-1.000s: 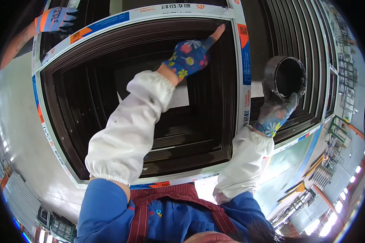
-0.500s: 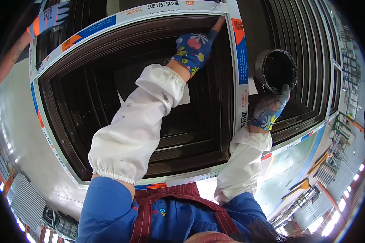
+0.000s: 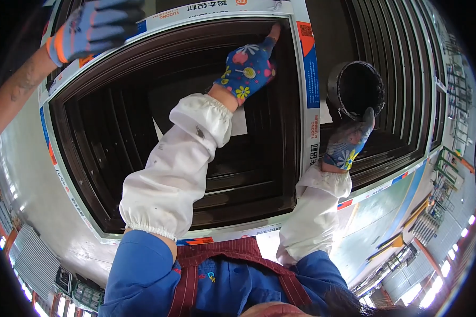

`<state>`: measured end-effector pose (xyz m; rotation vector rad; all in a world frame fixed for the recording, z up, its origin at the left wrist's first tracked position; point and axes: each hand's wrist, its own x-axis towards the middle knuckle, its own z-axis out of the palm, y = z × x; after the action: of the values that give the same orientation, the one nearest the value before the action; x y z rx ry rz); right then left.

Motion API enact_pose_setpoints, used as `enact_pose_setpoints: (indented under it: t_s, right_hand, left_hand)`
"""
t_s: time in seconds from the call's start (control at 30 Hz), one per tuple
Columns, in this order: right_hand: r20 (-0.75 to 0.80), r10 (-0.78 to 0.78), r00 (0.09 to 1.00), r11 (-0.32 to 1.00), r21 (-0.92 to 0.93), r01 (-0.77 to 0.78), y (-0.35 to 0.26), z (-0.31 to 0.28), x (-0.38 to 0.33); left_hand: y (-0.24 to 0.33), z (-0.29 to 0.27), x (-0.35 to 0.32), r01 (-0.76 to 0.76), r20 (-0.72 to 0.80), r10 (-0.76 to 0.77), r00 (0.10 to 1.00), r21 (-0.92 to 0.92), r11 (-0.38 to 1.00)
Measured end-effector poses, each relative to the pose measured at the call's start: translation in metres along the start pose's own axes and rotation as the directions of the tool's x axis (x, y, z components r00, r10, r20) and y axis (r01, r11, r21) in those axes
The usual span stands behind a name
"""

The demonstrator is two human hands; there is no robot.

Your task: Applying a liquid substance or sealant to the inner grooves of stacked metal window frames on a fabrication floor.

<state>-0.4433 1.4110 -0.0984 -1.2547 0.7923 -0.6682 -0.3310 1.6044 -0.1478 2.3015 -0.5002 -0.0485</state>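
Note:
My left hand, in a blue floral glove with a bare fingertip, reaches across a dark brown metal frame. Its index finger points out to the far right corner of that frame, and the other fingers look curled; no tool shows in it. On the right, my right hand, in a similar glove darkened at the fingers, grips a black round pot. The thumb lies over the pot's near rim, while the fingers beneath are hidden. Dark matter coats the pot's inside.
Another person's hand, in a grey-blue and orange glove, is over the far left edge. White protective film with coloured print covers the frame's outer borders. More dark frames lie to the right. Racks stand beyond on the floor.
My left hand has shifted slightly left and nearer me, its fingertip leaving the very corner. The pot has moved slightly left with my right hand. The other person's hand has come further in.

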Motion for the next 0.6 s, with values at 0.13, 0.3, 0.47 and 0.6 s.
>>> enact_pose_setpoints:
  t_s: [0.13, 0.3, 0.47, 0.6]
  right_hand:
    - [0.063, -0.124, 0.990, 0.992, -0.009, 0.124, 0.012, -0.009, 0.004]
    - [0.079, -0.008, 0.997, 0.999, 0.034, 0.005, 0.004, -0.006, 0.003]
    - [0.057, 0.005, 0.998, 1.000, -0.007, -0.005, -0.011, 0.017, -0.012]
    - [0.082, -0.081, 0.993, 0.995, -0.053, 0.085, -0.001, 0.000, -0.002]
  left_hand:
    - [-0.003, 0.002, 0.004, -0.080, -0.022, 0.083, 0.996, 0.116, 0.990]
    - [0.010, -0.018, 0.000, -0.017, 0.014, 0.014, 1.000, 0.245, 0.969]
    - [0.006, -0.022, -0.005, 0.059, 0.015, -0.066, 0.998, 0.282, 0.957]
    - [0.007, -0.017, -0.010, 0.046, -0.026, -0.041, 0.999, 0.268, 0.962]
